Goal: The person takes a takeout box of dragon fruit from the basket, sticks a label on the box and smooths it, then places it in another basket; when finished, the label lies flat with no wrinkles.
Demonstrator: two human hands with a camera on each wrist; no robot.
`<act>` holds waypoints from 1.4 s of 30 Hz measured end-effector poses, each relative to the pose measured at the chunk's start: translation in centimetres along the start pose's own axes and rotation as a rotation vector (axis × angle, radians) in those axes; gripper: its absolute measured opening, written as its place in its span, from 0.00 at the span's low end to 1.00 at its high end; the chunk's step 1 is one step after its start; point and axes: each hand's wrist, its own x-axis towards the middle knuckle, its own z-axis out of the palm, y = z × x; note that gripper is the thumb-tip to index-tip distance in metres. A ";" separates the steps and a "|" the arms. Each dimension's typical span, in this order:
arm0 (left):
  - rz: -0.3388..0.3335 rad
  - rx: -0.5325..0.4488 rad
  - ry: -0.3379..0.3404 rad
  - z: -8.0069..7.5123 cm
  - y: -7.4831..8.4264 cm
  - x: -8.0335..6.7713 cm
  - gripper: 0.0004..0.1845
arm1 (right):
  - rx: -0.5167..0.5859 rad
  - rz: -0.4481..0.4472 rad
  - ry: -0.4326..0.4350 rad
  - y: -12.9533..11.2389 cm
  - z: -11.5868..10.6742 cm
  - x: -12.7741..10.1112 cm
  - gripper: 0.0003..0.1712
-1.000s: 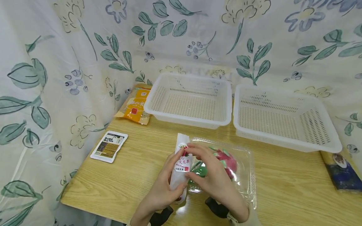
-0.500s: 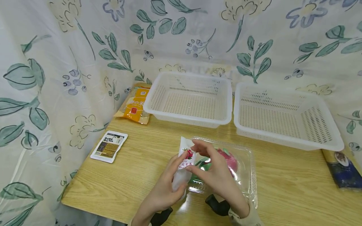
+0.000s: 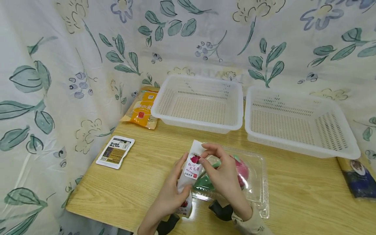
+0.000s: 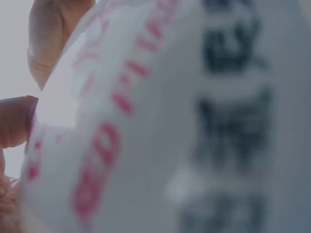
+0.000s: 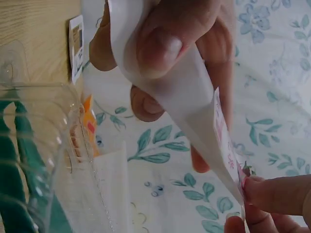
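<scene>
My left hand point(image 3: 167, 197) holds a white strip of printed labels point(image 3: 184, 183), its thumb point(image 5: 163, 51) pressed on the strip in the right wrist view. On it is a dragon fruit label point(image 3: 191, 169) with pink lettering. My right hand point(image 3: 224, 178) pinches the upper right edge of this label between thumb and index finger. One edge of the label point(image 5: 222, 138) stands away from the strip in the right wrist view. Blurred pink and dark print fills the left wrist view. Beside the strip, partly behind my right hand, lies a clear plastic clamshell box point(image 3: 259, 176) with a dragon fruit point(image 3: 242, 170) inside.
Two white perforated baskets point(image 3: 196, 122) point(image 3: 299, 145) stand at the back. An orange food bag point(image 3: 142, 111) lies beside the left basket, a small white-edged packet point(image 3: 115, 152) at the left. A dark blue packet point(image 3: 359, 182) lies at the right, by the table edge.
The label strip has tilted and turned to the right in my left hand, with its lower end now showing. My right fingers have closed from a spread pose to a pinch at the label's edge.
</scene>
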 end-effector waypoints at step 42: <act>-0.375 0.728 -0.062 -5.0 -7.7 4.8 0.45 | 0.351 -0.157 0.224 1.0 -4.9 0.3 0.20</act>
